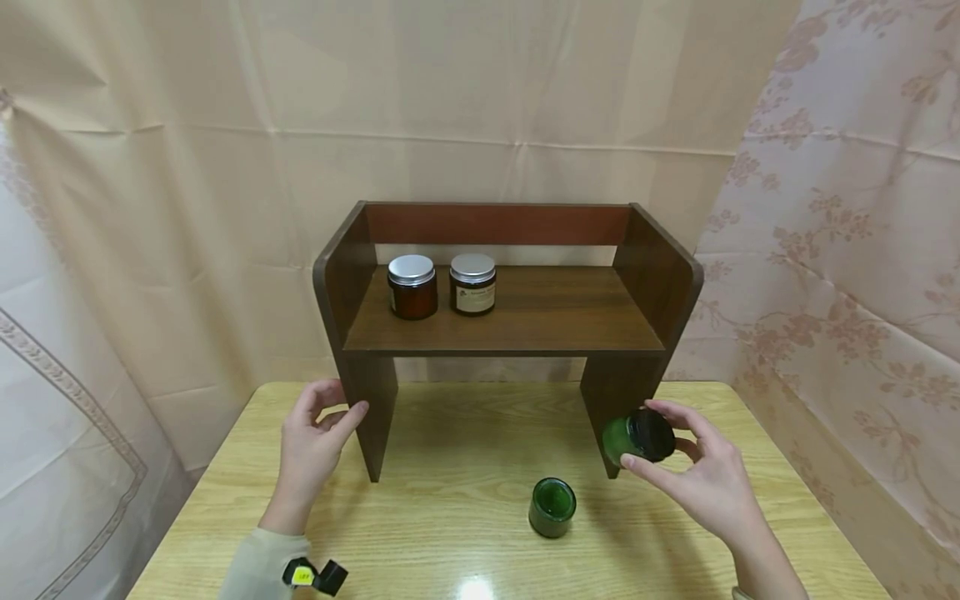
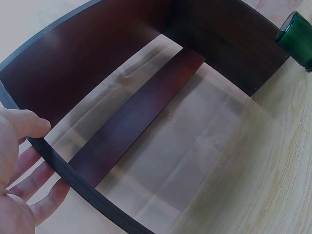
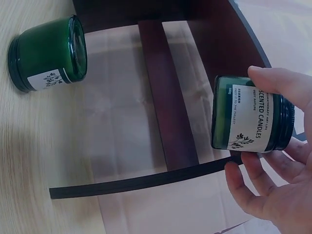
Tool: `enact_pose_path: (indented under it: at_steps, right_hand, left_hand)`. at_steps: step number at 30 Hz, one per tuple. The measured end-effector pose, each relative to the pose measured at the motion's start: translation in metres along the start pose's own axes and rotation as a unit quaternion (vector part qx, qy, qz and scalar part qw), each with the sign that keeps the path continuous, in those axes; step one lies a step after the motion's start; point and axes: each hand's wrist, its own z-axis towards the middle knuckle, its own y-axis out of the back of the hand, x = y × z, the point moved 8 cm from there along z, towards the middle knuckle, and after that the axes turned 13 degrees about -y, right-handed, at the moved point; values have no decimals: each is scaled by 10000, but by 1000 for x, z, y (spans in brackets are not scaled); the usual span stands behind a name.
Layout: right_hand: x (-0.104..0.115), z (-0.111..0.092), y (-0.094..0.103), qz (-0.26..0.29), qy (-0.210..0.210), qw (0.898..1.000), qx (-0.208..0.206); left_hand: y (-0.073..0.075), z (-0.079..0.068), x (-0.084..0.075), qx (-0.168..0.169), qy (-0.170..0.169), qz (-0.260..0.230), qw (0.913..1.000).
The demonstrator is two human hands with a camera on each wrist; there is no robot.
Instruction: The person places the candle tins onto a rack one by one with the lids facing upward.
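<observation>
My left hand (image 1: pixel 318 433) grips the front edge of the left side panel of a dark brown wooden shelf (image 1: pixel 517 354), thumb over the edge and fingers on the outside in the left wrist view. My right hand (image 1: pixel 697 467) holds a green glass candle jar (image 3: pixel 248 117) by its black-lidded end, in front of the shelf's right leg. That jar is tilted sideways, its glass end pointing left and its white label reading "SCENTED CANDLES". A second green candle jar (image 1: pixel 552 508) stands on the table, glass base up and dark lid end down.
On the shelf board, left of centre, two amber jars stand side by side: one jar (image 1: pixel 412 287) and a labelled jar (image 1: pixel 472 285), both with silver lids. The light wood table (image 1: pixel 450 433) carries the shelf. Beige curtains (image 1: pixel 480 100) hang behind and patterned cloth at right.
</observation>
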Motion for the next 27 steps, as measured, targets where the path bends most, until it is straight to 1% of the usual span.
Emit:
enact_pose_path:
  at_steps: [8,16,27]
  right_hand:
    - [5,0,-1,67,164,9998,22]
    - [4,0,-1,-73,47,9999,51]
    - [9,2,1,-162,124,9998,30]
  left_hand:
    - [1,0,1,7,4,26,10000]
    - [0,0,1,4,30,17,10000]
    - [0,0,1,4,24,32,10000]
